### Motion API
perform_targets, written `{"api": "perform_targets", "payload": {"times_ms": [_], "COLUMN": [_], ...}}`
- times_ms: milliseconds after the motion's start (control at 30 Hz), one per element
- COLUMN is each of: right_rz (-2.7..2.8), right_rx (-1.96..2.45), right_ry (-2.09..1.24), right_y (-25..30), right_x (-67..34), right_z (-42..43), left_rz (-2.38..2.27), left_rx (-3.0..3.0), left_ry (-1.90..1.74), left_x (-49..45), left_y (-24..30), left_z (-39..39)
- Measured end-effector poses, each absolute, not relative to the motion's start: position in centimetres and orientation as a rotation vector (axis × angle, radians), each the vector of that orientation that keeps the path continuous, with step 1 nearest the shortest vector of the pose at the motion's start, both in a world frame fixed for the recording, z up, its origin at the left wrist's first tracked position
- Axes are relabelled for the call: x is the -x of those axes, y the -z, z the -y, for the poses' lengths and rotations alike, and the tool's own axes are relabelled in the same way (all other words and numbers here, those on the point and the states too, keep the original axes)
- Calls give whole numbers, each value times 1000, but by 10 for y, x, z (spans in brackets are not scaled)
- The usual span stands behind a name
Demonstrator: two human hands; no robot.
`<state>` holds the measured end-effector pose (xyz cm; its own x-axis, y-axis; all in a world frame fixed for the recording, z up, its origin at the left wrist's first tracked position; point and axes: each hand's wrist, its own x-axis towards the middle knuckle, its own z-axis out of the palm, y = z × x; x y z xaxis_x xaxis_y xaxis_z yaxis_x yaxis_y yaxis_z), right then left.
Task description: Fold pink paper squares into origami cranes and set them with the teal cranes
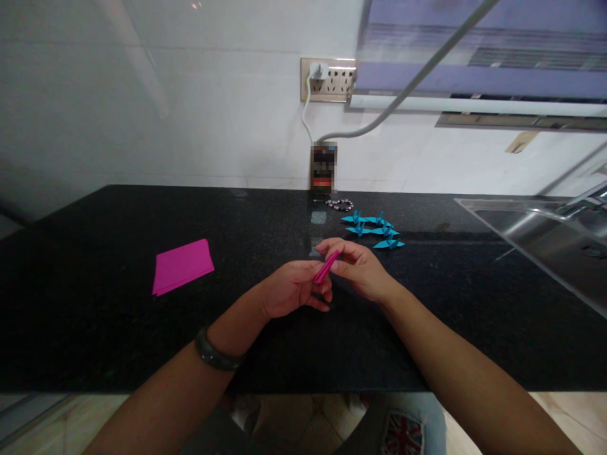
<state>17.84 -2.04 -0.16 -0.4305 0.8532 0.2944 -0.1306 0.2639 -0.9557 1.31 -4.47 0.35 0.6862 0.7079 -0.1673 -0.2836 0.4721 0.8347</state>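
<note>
Both hands meet above the middle of a black stone counter (95,328), sharing one narrow folded strip of pink paper (326,267). The left hand (290,289) has its fingers curled inward, pinching the lower end of the strip between thumb and fingertips. The right hand (359,266) closes on the upper end, its fingers bent over the paper and its thumb pressing from below. The strip slants up to the right, held clear of the counter, just in front of the person. A dark band (215,355) sits on the left wrist.

To the left, well apart from the hands, lies a flat stack of pink paper sheets (182,266). Behind the right hand, near it, a small group of blue paper cranes (374,230) rests on the counter. Further back a bead bracelet (339,204) lies beside a phone (324,167) propped upright against the white tiled wall, with a white cable (307,110) running up to a wall socket (328,79). A steel sink (545,234) is set into the counter at the right
</note>
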Motion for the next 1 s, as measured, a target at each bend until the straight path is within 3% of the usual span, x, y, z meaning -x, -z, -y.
{"api": "perform_targets", "payload": {"times_ms": [133,267,867,1000], "right_rz": [1580,1599,1367,1507], "right_rx": [721,833,969,971], "right_ry": [-1435,-1311,-1133,-888], "right_y": [3,6,22,19], "right_x": [-178,-178,-163,-163], "right_z": [20,15,20,23], "left_rz": [-721,-1100,-969,-938], "left_rx": [-1002,-1054,-951,-941], "left_ry": [-688,-1042,-1195,-1185], "left_x": [-15,-14,-14,-13], "left_y": [-1,3,3,4], "left_z": [41,32,31,31]}}
